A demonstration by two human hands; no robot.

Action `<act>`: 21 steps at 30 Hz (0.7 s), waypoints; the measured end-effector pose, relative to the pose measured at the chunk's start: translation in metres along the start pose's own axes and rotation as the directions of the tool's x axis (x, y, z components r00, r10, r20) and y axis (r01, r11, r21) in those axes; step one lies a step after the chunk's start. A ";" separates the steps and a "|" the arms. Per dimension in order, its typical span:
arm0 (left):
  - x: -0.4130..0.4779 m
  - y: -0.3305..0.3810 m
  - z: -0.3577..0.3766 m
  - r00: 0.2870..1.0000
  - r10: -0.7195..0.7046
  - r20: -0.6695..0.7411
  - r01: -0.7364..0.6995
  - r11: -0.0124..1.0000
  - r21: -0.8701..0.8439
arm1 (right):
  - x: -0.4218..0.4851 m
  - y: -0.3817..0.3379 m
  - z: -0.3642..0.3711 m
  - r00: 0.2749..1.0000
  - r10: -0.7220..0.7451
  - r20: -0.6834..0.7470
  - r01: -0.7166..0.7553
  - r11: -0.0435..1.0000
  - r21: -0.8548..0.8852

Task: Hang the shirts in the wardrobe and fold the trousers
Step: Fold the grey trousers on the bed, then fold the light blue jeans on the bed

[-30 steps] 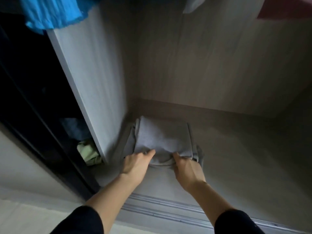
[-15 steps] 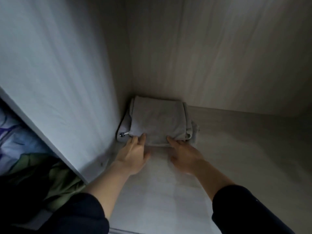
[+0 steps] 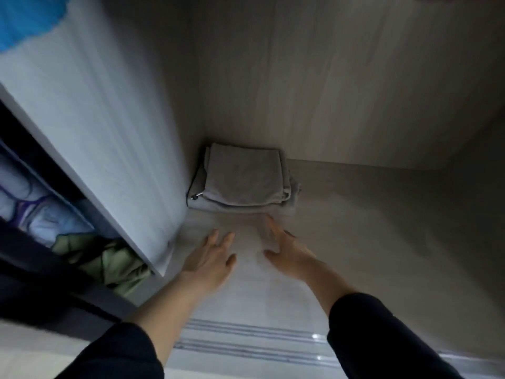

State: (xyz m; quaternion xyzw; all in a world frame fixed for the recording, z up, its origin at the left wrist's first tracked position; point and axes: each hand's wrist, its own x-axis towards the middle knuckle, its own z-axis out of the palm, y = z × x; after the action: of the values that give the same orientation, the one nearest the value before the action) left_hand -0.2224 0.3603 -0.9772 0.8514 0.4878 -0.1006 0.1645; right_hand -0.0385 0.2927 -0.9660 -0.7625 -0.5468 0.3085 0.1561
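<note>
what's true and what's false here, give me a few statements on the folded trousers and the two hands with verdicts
1. The folded grey trousers lie in the back left corner of the wardrobe floor. True.
2. The left hand grips the trousers. False: it is open and apart from them.
3. The right hand has straight fingers and holds nothing. True.
4. A green garment lies on top of the trousers. False: it lies in the compartment left of the divider panel.
</note>
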 end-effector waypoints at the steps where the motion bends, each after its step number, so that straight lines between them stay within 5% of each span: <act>1: -0.015 0.008 -0.009 1.000 -0.006 0.016 0.006 1.000 -0.018 | -0.018 -0.006 -0.009 1.000 -0.001 -0.001 0.001 1.000 -0.019; 7: -0.117 0.074 -0.110 0.995 0.099 -0.011 -0.099 0.994 -0.055 | -0.150 -0.067 -0.099 0.988 0.156 0.005 -0.156 0.987 -0.025; 14: -0.248 0.170 -0.309 0.950 0.307 0.051 -0.308 0.952 -0.002 | -0.335 -0.158 -0.269 0.956 0.286 -0.059 -0.288 0.957 -0.024; 21: -0.384 0.305 -0.449 0.836 0.527 0.155 -0.535 0.845 0.012 | -0.531 -0.222 -0.394 0.839 0.514 -0.178 -0.506 0.858 0.094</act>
State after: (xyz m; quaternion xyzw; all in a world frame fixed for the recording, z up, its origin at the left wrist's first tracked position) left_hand -0.1479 0.0809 -0.3790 0.9478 0.2164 -0.1260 0.1975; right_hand -0.0621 -0.0838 -0.3795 -0.9036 -0.2992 0.2737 0.1382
